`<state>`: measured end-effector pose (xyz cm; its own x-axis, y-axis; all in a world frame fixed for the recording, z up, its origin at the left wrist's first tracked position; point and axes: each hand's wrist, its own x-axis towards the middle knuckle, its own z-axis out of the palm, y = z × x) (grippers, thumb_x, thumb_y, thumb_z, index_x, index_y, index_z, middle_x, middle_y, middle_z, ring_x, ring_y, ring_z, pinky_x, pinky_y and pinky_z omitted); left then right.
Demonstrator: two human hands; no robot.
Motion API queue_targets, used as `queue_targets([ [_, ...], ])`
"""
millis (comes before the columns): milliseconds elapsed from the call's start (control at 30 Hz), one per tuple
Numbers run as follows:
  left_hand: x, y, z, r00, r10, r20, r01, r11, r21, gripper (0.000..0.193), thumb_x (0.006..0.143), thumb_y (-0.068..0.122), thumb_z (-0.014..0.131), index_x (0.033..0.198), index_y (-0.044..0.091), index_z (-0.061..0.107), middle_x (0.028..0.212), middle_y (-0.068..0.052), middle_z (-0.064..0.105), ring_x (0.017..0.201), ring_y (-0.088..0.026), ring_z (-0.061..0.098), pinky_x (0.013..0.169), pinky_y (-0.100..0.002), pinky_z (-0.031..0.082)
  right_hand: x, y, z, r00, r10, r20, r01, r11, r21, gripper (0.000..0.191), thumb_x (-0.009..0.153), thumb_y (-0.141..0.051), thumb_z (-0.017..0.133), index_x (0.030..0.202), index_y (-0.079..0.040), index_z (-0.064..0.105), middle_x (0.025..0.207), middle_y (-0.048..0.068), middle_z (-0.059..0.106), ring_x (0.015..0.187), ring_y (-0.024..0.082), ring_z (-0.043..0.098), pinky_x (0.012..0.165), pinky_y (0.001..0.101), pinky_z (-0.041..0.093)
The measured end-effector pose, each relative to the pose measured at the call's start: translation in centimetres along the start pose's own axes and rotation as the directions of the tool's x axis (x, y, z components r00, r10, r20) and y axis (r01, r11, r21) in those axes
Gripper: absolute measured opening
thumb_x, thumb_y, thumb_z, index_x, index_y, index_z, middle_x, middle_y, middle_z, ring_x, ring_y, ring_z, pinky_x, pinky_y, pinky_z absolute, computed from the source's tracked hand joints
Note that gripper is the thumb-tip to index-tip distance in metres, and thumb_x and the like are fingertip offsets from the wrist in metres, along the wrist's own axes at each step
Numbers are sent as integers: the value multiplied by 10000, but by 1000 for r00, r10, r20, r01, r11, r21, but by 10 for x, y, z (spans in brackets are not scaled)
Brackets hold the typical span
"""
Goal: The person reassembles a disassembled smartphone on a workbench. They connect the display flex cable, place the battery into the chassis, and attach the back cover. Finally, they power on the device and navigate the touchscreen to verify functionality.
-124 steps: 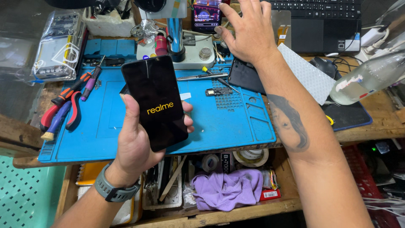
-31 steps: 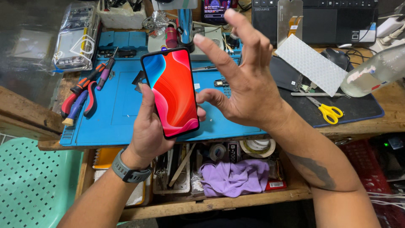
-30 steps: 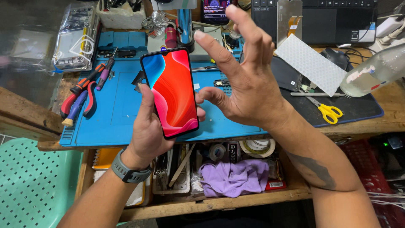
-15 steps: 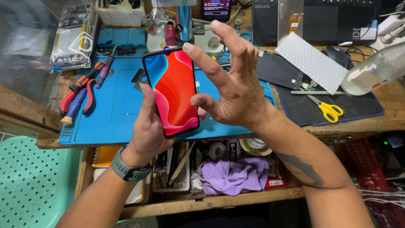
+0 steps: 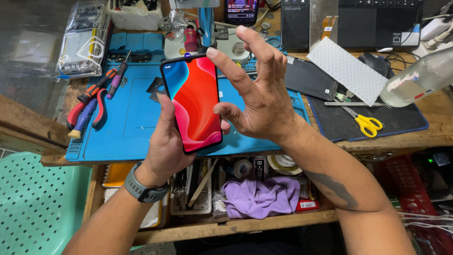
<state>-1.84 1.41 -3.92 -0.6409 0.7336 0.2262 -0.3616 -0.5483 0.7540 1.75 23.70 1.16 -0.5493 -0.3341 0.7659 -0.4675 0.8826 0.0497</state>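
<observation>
1. Red-and-blue swirls light the screen of the slim black smartphone (image 5: 193, 104), held upright and tilted above the blue rubber work mat (image 5: 137, 123).
2. Left hand (image 5: 167, 141) is wrapped around the phone's lower half — palm behind it, thumb along the left edge — with a grey wristwatch (image 5: 141, 189) on that wrist.
3. Right hand (image 5: 262, 101) hovers just beside the phone's right edge, fingers spread and curled like a claw; it holds nothing, and I cannot tell whether the thumb touches the phone.
4. Red-handled pliers (image 5: 87, 106) and a purple-gripped screwdriver (image 5: 117, 80) lie on the mat's left part.
5. Yellow-handled scissors (image 5: 361, 120) rest on the dark mat (image 5: 406, 123) to the right, near a clear plastic bottle (image 5: 420, 78) lying on its side.
6. Below the bench edge — an open wooden drawer (image 5: 236, 224) with a crumpled purple cloth (image 5: 262, 196) and rolls of tape (image 5: 283, 163).
7. Bottom left, a green perforated plastic chair (image 5: 37, 203).
</observation>
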Motion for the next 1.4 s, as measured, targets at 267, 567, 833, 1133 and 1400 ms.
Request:
queue_targets([
  [267,-1,-1,0,999,-32,-25,30,998,-54,816,1054,671,248,1455,12,512,1256,-167,677,1129,-295,694,1000,-418,567,-1,0,2,1000,-11,5,11,1000,20,704,1094,-700,395,1581,-209,529,1626,162,299,1395,275,354,1172,407,309],
  [567,-1,0,-1,999,-33,-16,32,998,-56,824,1064,675,235,1450,6,523,1245,-169,683,1129,-297,692,1007,-420,563,1,-2,0,1000,-13,20,13,1000,12,695,1097,-692,374,1586,-224,532,1619,163,302,1377,278,355,1175,407,289],
  [833,0,-1,-3,1000,-29,-6,29,998,-64,809,1080,676,243,1444,14,533,1239,-182,680,1137,-299,691,1013,-421,567,3,-5,-4,999,-36,38,36,999,-14,670,1108,-681,363,1567,-247,584,1604,162,311,1410,304,356,1170,414,285],
  [1133,1,0,2,997,-44,-55,39,994,-99,798,1046,670,264,1442,26,519,1272,-189,658,1154,-280,692,1019,-423,572,-10,-24,-26,986,-153,66,148,986,74,684,1072,-693,413,1422,-167,676,1523,165,387,1339,306,391,1145,466,303],
  [1400,2,0,3,1000,-6,-3,5,997,-81,853,1037,695,307,1433,-33,507,1292,-169,657,1152,-265,677,1055,-406,553,-32,-36,-31,976,-215,-26,214,940,266,440,1010,-548,655,905,-122,615,1368,134,547,1239,264,521,1070,514,372],
])
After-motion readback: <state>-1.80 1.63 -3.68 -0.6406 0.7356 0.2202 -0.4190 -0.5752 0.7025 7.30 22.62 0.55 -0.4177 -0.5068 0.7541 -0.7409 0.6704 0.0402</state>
